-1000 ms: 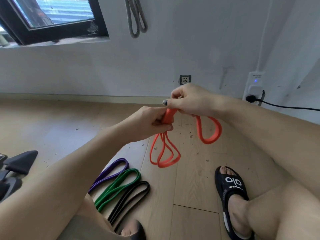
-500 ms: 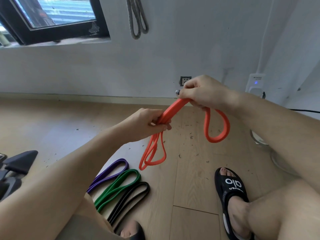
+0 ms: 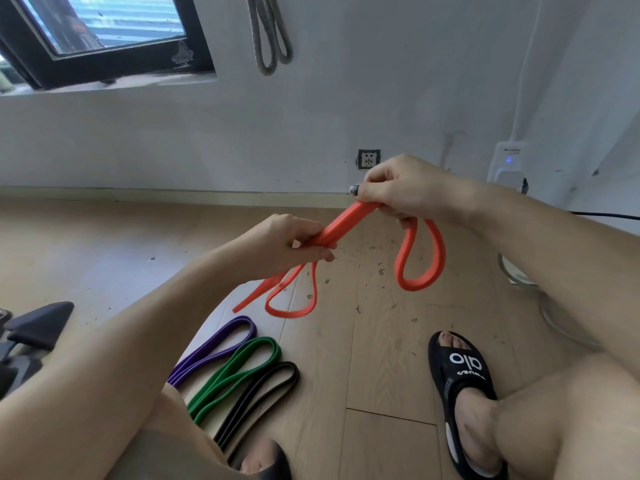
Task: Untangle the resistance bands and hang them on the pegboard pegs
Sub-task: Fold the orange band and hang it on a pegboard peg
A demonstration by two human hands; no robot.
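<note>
An orange resistance band [image 3: 348,221] is stretched in the air between both hands above the wooden floor. My left hand [image 3: 287,240] grips its lower part, and loops dangle below that hand. My right hand [image 3: 405,188] pinches the upper part, and one loop hangs down to its right. On the floor below lie a purple band [image 3: 221,344], a green band [image 3: 239,368] and a black band [image 3: 263,393], side by side. A grey band [image 3: 270,39] hangs on the white wall at the top; its peg is out of view.
A black-framed window [image 3: 104,46] is at the top left. A wall socket [image 3: 369,158] and a white plugged-in device [image 3: 507,161] sit low on the wall. My foot in a black slipper [image 3: 460,379] rests at the lower right. Dark equipment [image 3: 31,330] stands at the left edge.
My hands have pulled apart, the right one rising and moving right, so the orange band is now taut between them. The loops under my left hand have shifted left.
</note>
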